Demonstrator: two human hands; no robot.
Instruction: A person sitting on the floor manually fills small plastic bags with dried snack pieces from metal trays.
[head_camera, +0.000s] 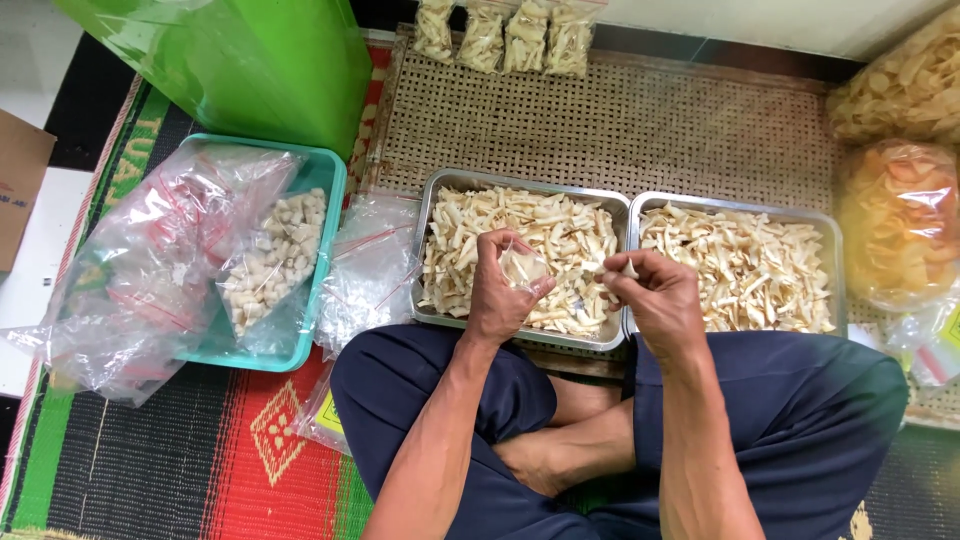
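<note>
My left hand (500, 290) holds a small clear plastic bag (523, 266) open above the left metal tray (424, 240), which is full of pale cracker strips. My right hand (655, 295) pinches a few cracker strips (622, 268) right beside the bag's mouth, over the seam between the two trays. The right metal tray (838, 262) holds more of the same strips. I sit cross-legged in dark blue trousers, with my knees touching the trays' near edges.
A teal plastic basket (330, 200) at the left holds clear bags, one with pale chunks. Loose empty bags (370, 270) lie beside it. A green bin (250, 60) stands behind. Filled small packets (505, 35) line the far edge; large bags of crackers (900, 215) sit at the right.
</note>
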